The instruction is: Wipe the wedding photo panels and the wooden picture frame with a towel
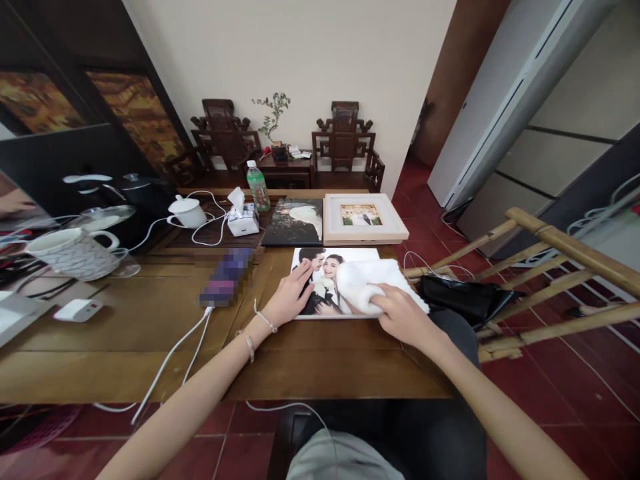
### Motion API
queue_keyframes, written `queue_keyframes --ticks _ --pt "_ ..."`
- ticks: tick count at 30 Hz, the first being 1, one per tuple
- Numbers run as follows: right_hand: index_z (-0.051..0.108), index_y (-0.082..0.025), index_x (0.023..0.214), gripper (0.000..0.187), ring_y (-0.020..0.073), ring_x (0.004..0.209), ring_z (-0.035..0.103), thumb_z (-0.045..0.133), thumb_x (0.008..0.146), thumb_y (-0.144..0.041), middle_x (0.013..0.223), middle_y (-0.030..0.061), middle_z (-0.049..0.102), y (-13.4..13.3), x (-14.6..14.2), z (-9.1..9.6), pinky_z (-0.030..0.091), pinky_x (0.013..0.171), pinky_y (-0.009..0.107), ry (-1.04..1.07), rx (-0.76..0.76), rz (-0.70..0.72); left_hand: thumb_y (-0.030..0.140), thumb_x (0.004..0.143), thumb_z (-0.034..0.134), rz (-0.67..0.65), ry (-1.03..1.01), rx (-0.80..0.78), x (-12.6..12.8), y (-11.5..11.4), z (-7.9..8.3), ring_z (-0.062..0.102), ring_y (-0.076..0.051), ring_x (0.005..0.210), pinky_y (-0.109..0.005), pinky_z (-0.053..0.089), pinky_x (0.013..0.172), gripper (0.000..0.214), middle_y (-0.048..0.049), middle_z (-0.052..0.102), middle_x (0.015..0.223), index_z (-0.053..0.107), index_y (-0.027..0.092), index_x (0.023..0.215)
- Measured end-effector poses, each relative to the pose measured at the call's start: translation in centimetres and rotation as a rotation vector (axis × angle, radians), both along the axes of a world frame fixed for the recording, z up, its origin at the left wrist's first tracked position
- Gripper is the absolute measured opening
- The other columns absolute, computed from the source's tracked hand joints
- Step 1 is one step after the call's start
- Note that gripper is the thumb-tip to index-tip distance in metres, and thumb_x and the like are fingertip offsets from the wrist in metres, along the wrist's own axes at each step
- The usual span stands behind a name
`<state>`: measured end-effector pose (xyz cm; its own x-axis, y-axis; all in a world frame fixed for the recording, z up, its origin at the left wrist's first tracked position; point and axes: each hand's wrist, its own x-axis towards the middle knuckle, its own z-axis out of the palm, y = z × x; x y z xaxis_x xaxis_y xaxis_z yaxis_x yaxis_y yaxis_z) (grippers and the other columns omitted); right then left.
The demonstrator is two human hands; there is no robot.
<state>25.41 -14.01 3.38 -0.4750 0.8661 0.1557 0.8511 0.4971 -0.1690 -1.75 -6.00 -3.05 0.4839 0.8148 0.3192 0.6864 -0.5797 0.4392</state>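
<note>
A large photo print (325,267) of a couple lies flat on the wooden table (310,360) in front of me. My left hand (290,297) rests on the print's left edge, fingers spread flat. My right hand (400,313) presses a white cloth (370,283) onto the right part of the print, fingers curled over the cloth. Behind the print lie a dark photo panel (295,222) and a white framed photo (364,217).
A tissue box (243,220), a green bottle (258,187), a white lidded cup (186,212) and a patterned teapot (75,253) stand to the left, with white cables (170,357) running off the table. A bamboo chair (550,280) holding a black bag (465,297) stands at right.
</note>
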Motion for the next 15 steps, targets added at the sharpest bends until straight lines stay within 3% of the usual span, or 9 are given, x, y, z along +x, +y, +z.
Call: queue_keyframes --ticks 3,9,12,15 --pt "0.070 -0.017 0.094 0.041 0.0229 0.088 0.060 0.041 0.067 -0.005 0.093 0.0102 0.066 2.8 0.2 0.5 0.044 0.078 0.031 -0.054 -0.008 -0.071 0.033 0.097 0.035 0.002 0.018 -0.017 0.0 -0.1 0.3 0.027 -0.026 0.143 -0.049 0.031 0.112 0.049 -0.0145 0.033 0.153 0.038 0.016 0.143" --pt "0.067 -0.018 0.108 0.046 0.0239 0.088 0.058 0.042 0.071 -0.007 0.095 0.0108 0.066 7.6 0.1 0.8 0.041 0.075 0.030 -0.019 -0.014 -0.110 0.032 0.098 0.034 0.008 0.017 -0.045 0.1 -0.2 0.5 0.025 -0.026 0.144 -0.049 0.030 0.113 0.050 -0.0152 0.033 0.153 0.036 0.014 0.144" --pt "0.065 -0.016 0.110 0.047 0.0240 0.094 0.058 0.041 0.071 -0.005 0.100 0.0120 0.065 8.1 0.0 0.2 0.042 0.081 0.031 0.008 -0.013 -0.105 0.033 0.097 0.034 0.003 -0.020 -0.037 0.1 -0.1 0.2 0.026 -0.025 0.143 -0.049 0.029 0.113 0.050 -0.0148 0.035 0.152 0.035 0.016 0.144" --pt "0.066 -0.012 0.108 0.047 0.0264 0.108 0.055 0.041 0.069 -0.002 0.110 0.0166 0.064 7.0 0.0 -0.8 0.040 0.093 0.037 0.033 0.009 -0.074 0.033 0.097 0.034 -0.002 -0.021 -0.041 0.0 0.0 0.0 0.025 -0.025 0.144 -0.047 0.028 0.114 0.049 -0.0143 0.035 0.152 0.037 0.016 0.143"
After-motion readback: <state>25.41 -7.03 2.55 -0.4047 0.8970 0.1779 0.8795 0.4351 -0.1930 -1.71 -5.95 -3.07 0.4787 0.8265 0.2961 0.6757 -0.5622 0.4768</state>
